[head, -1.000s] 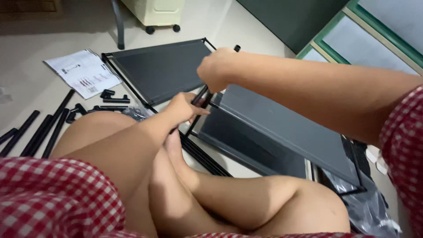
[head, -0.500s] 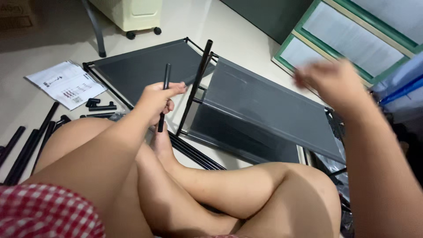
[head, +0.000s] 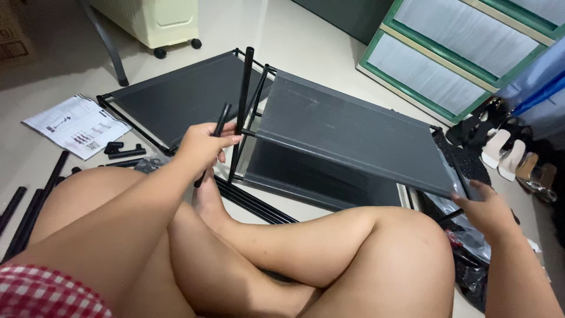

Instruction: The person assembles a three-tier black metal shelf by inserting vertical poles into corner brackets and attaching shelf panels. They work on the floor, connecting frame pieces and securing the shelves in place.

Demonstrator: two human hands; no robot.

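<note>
Black short tube point(head: 213, 140) and dark grey fabric shelf panel point(head: 347, 132) are contrasting with the red-and-white checked garment point(head: 47, 294).

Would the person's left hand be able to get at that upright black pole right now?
Probably yes. The left hand is right beside the upright pole, nothing between them, but its fingers already grip a short black rod.

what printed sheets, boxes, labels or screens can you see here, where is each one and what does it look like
Instruction sheet: flat on the floor at far left, beyond the loose black tubes; white rectangular paper with small dark diagrams.
Cardboard box: top left corner, cut off by the picture edge; brown with dark print.
No screens or signs in view.
</note>
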